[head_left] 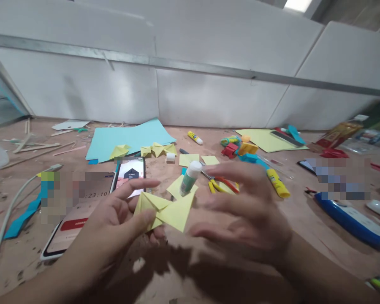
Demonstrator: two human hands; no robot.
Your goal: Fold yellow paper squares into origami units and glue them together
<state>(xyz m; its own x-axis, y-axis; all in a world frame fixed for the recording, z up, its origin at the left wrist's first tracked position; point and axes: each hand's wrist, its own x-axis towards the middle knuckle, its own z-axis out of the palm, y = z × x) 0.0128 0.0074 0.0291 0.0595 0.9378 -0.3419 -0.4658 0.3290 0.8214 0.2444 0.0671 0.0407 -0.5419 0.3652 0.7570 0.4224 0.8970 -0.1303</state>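
Observation:
My left hand pinches a folded yellow paper piece between thumb and fingers, above the table. My right hand is to the right of the paper, blurred, with its fingers apart and nothing in them. Just behind the folded paper stands a glue stick with a white top, slightly tilted. Under and beside it lies a flat yellow paper square. Several folded yellow paper pieces sit farther back, near a small white cap. Pliers with red and yellow handles lie partly behind my right hand.
Two phones lie at the left, by a white cable. Blue paper sheets and yellow sheets are at the back. A yellow glue stick and a blue-and-white power strip lie to the right.

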